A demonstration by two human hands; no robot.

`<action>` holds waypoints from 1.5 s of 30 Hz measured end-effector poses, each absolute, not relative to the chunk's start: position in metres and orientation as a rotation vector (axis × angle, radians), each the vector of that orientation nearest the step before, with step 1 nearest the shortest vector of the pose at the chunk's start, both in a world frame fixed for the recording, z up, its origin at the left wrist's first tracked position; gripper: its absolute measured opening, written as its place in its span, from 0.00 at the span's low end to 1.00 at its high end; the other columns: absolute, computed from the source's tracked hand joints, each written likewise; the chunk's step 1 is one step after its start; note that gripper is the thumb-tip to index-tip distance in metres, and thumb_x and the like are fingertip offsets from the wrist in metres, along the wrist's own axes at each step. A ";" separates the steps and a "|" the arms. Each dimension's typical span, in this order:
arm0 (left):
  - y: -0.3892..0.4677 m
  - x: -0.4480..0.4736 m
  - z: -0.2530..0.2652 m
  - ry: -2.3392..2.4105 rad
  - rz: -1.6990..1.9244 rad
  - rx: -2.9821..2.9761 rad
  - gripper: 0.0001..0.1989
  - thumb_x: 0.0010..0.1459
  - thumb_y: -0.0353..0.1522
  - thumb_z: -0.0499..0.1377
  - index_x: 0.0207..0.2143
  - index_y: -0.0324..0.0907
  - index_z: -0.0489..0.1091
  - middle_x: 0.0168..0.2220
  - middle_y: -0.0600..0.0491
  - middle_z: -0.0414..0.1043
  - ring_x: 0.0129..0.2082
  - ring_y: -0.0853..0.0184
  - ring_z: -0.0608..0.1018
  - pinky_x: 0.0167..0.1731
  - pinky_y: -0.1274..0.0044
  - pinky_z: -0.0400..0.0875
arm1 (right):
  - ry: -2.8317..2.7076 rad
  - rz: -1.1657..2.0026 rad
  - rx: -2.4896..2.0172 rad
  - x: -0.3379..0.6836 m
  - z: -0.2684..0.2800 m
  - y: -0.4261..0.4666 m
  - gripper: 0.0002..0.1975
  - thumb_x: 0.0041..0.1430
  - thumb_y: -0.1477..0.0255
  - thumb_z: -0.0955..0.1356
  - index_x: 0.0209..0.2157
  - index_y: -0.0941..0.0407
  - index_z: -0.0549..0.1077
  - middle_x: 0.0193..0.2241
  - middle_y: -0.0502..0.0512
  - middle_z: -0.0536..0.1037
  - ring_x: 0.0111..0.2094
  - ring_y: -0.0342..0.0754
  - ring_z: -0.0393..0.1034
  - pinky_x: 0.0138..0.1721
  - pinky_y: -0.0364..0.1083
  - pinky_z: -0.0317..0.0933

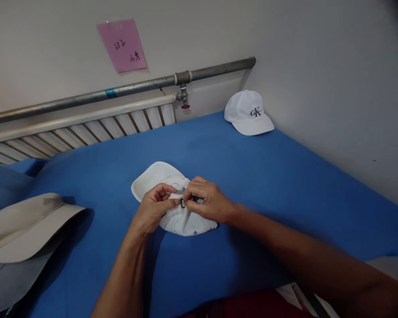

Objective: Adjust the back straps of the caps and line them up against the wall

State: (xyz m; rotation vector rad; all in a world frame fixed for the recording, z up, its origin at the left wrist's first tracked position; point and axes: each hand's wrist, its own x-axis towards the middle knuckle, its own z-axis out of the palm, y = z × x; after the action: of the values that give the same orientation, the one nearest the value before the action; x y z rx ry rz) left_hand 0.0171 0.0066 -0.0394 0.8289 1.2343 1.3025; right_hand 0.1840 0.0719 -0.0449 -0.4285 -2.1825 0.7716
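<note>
A white cap [172, 223] lies on the blue surface, its brim toward the upper left and its back strap toward me. My left hand [154, 205] pinches the strap area beside a small dark buckle [182, 203]. From the other side, my right hand [207, 198] is closed at the same spot, thumb and fingers pressed together. Something small and dark shows between the right fingers, too hidden to name. The fingers cover part of the strap.
A second white cap [247, 115] with dark lettering sits at the far corner by the wall. Stacked beige and grey caps [23, 229] are at left. Behind the blue surface [112, 172] run a radiator [86, 128] and a metal pipe [146, 86]; a pink note [124, 46] hangs above.
</note>
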 end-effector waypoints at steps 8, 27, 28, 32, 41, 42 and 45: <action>0.007 0.017 -0.044 1.255 1.307 0.871 0.13 0.37 0.25 0.69 0.29 0.39 0.72 0.25 0.57 0.72 0.26 0.75 0.72 0.28 0.83 0.65 | -2.304 0.767 -0.377 0.185 -0.046 0.075 0.07 0.55 0.79 0.65 0.26 0.56 0.71 0.23 0.50 0.73 0.30 0.44 0.65 0.40 0.47 0.59; 0.004 0.014 -0.037 1.199 1.319 0.764 0.13 0.38 0.25 0.69 0.28 0.39 0.72 0.26 0.56 0.75 0.25 0.74 0.75 0.29 0.83 0.68 | -1.912 1.670 -0.645 0.191 -0.034 0.083 0.12 0.47 0.73 0.71 0.36 0.57 0.71 0.32 0.48 0.73 0.35 0.42 0.67 0.40 0.45 0.61; 0.004 0.014 -0.037 1.193 1.314 0.773 0.12 0.38 0.25 0.69 0.28 0.39 0.72 0.26 0.56 0.75 0.25 0.75 0.75 0.29 0.84 0.68 | -1.901 1.683 -0.646 0.191 -0.035 0.082 0.11 0.47 0.73 0.71 0.35 0.57 0.71 0.31 0.48 0.72 0.35 0.42 0.67 0.40 0.44 0.61; 0.004 0.013 -0.040 1.187 1.254 0.837 0.11 0.39 0.26 0.69 0.28 0.39 0.73 0.25 0.56 0.74 0.25 0.75 0.73 0.28 0.84 0.66 | -1.849 1.763 -0.676 0.189 -0.037 0.080 0.10 0.46 0.73 0.72 0.34 0.57 0.71 0.28 0.46 0.71 0.30 0.40 0.65 0.34 0.42 0.59; -0.003 0.007 -0.031 1.223 1.190 1.172 0.10 0.47 0.30 0.66 0.35 0.42 0.75 0.38 0.51 0.73 0.39 0.67 0.74 0.40 0.78 0.68 | -1.766 1.843 -0.681 0.193 -0.027 0.080 0.09 0.47 0.71 0.72 0.31 0.58 0.71 0.26 0.47 0.71 0.28 0.39 0.64 0.31 0.41 0.58; -0.004 0.006 -0.029 1.247 1.185 1.248 0.10 0.48 0.31 0.66 0.36 0.43 0.75 0.42 0.50 0.72 0.43 0.65 0.73 0.43 0.76 0.67 | -1.781 1.821 -0.684 0.194 -0.025 0.080 0.08 0.48 0.71 0.72 0.31 0.58 0.72 0.26 0.47 0.71 0.28 0.39 0.64 0.31 0.40 0.58; -0.009 0.001 -0.027 1.345 1.106 1.407 0.11 0.52 0.33 0.63 0.39 0.44 0.75 0.44 0.49 0.71 0.44 0.63 0.73 0.44 0.74 0.67 | -1.878 1.738 -0.697 0.198 -0.018 0.080 0.08 0.49 0.70 0.71 0.32 0.58 0.73 0.27 0.48 0.73 0.29 0.40 0.65 0.31 0.40 0.59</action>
State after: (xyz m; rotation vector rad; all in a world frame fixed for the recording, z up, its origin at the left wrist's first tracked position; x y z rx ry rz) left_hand 0.0012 -0.0088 -0.0269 1.4072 1.3448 1.1060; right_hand 0.1984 0.0799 -0.0179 -0.6968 -1.8779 1.7379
